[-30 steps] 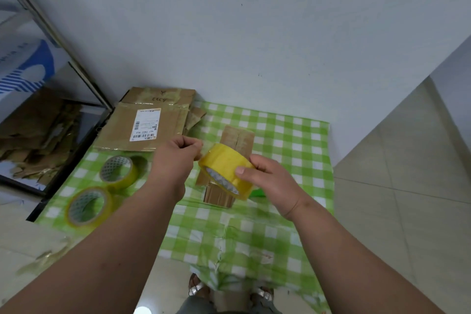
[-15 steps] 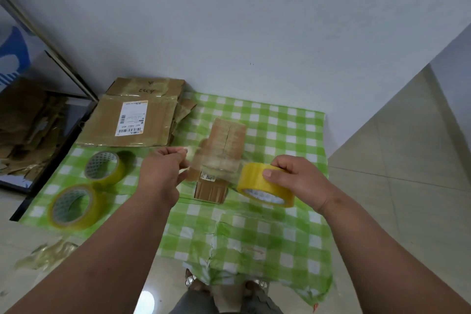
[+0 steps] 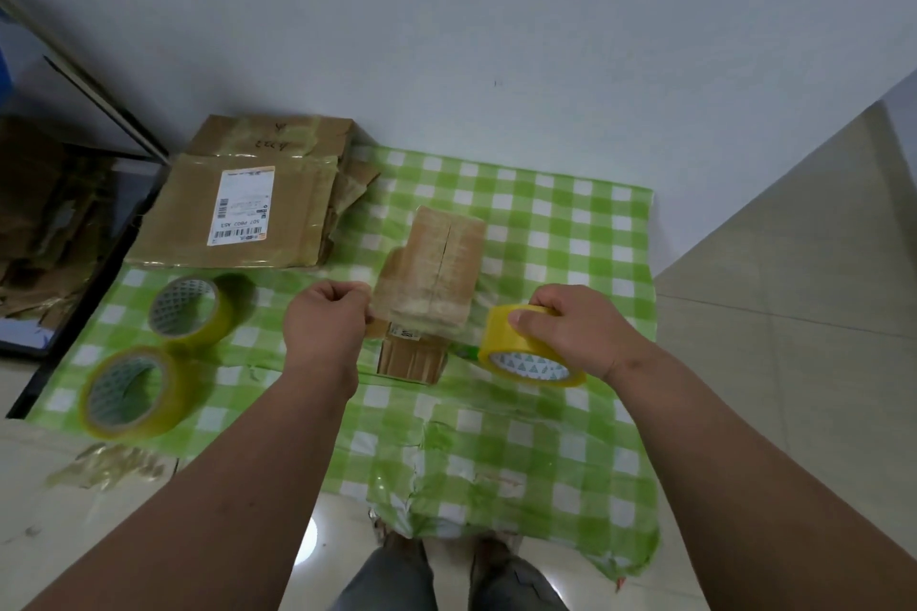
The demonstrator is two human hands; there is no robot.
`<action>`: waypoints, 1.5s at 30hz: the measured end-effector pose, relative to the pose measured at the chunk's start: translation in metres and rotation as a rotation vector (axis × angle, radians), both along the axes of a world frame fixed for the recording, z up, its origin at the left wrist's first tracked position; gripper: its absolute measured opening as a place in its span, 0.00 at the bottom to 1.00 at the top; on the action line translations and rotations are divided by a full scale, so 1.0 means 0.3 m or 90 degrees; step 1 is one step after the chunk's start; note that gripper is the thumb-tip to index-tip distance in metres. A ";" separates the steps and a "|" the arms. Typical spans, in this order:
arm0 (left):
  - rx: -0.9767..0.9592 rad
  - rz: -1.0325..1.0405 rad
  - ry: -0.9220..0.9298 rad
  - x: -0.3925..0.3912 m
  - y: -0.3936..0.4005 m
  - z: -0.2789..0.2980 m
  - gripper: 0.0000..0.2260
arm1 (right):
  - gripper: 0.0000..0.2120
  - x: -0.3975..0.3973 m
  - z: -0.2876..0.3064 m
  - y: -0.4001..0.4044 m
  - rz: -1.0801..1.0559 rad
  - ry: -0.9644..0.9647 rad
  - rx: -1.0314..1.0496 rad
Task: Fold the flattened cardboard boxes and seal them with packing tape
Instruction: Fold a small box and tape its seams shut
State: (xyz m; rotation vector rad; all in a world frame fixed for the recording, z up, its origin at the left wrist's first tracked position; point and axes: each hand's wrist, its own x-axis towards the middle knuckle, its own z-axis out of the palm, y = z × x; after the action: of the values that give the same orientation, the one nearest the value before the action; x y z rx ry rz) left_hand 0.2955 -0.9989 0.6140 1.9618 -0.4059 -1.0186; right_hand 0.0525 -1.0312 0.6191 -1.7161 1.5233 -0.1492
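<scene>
One folded box (image 3: pixel 432 283) stands mid-cloth. A clear tape strip (image 3: pixel 422 308) is pinched by the left hand (image 3: pixel 325 327); one roll (image 3: pixel 526 347) is gripped by the right hand (image 3: pixel 570 330). Two spare rolls (image 3: pixel 191 310) (image 3: pixel 131 392) and one stack of flattened boxes (image 3: pixel 238 208) lie left.

The right hand (image 3: pixel 570 327) carried the yellow tape roll (image 3: pixel 526 347) away from the left hand (image 3: pixel 325 327), which had been just beside it. A clear strip of tape (image 3: pixel 422 308) stretched out between them, its free end pinched by the left hand, over the folded box (image 3: pixel 431 273).
</scene>
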 end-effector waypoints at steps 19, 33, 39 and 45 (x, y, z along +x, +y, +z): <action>0.108 -0.101 -0.091 0.030 -0.010 -0.139 0.08 | 0.14 0.109 -0.163 -0.040 0.110 0.172 0.047; 0.126 -0.243 -0.212 0.067 -0.043 -0.153 0.08 | 0.15 0.195 -0.193 -0.044 0.105 0.176 -0.039; 0.084 -0.302 -0.237 0.060 -0.027 -0.150 0.11 | 0.05 0.213 -0.190 -0.034 0.097 0.112 -0.085; 0.047 -0.373 -0.203 0.099 0.012 -0.128 0.15 | 0.10 0.214 -0.176 -0.031 0.124 0.125 -0.103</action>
State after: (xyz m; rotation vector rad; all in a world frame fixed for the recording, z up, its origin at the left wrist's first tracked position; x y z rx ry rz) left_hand 0.3251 -0.9952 0.5757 2.1279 -1.1866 -1.0771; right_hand 0.1168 -1.0405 0.5663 -2.0475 1.5060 -0.0026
